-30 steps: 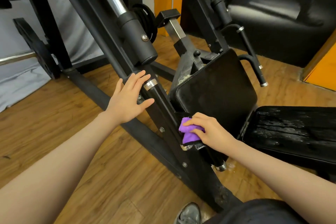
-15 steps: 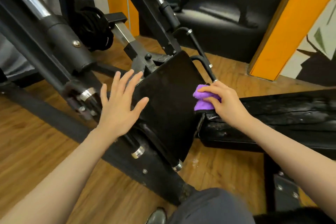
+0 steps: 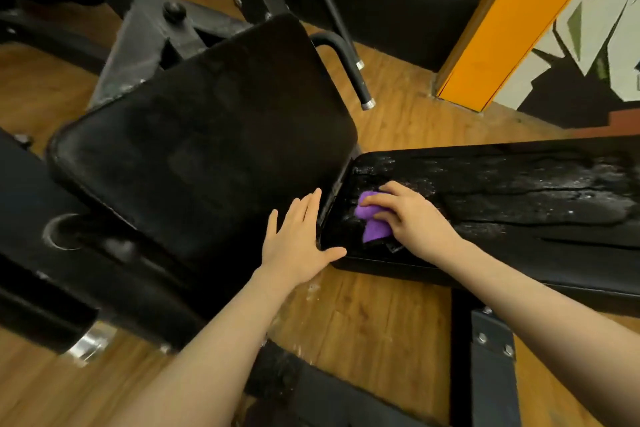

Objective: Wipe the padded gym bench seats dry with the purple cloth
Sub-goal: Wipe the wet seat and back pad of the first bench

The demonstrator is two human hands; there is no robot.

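A square black padded seat point(image 3: 207, 146) fills the centre left and looks matte. To its right a long black bench pad point(image 3: 519, 198) stretches to the frame's edge, glistening with water streaks. My right hand point(image 3: 412, 215) grips the bunched purple cloth point(image 3: 372, 222) and presses it onto the near left end of the long pad. My left hand point(image 3: 298, 243) lies flat with straight fingers on the lower right corner of the square seat, thumb reaching toward the long pad's edge.
Black machine frame bars point(image 3: 145, 21) rise behind the square seat, and a curved black handle point(image 3: 349, 62) sticks out at its right. An orange pillar point(image 3: 512, 21) stands at the back right. Bench legs point(image 3: 491, 357) and wooden floor point(image 3: 363, 319) with water drops lie below.
My right hand has carried the cloth from the square seat's right edge onto the wet long pad. My left hand slid right to the square seat's lower right corner. The view moved closer.
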